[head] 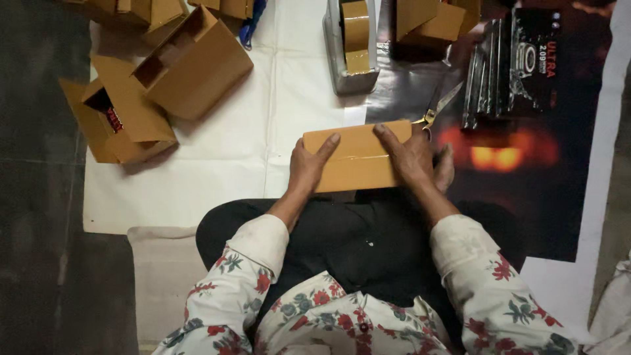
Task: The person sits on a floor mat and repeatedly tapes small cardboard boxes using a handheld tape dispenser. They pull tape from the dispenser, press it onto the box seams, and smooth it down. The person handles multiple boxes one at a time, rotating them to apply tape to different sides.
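A small closed brown cardboard box (358,158) lies in front of my lap, with a strip of brown tape across its top seam. My left hand (307,165) rests on the box's left part, fingers flat and pressing on the tape. On the box's right part lies my right hand (414,158), its index finger stretched along the top. Both hands hold the box down.
A grey tape dispenser (351,46) with brown tape stands just beyond the box. Scissors (437,105) with yellow handles lie at the right. Open brown boxes (190,62) are piled at the left, more (430,23) at the top. Dark packaged items (516,66) lie at the right.
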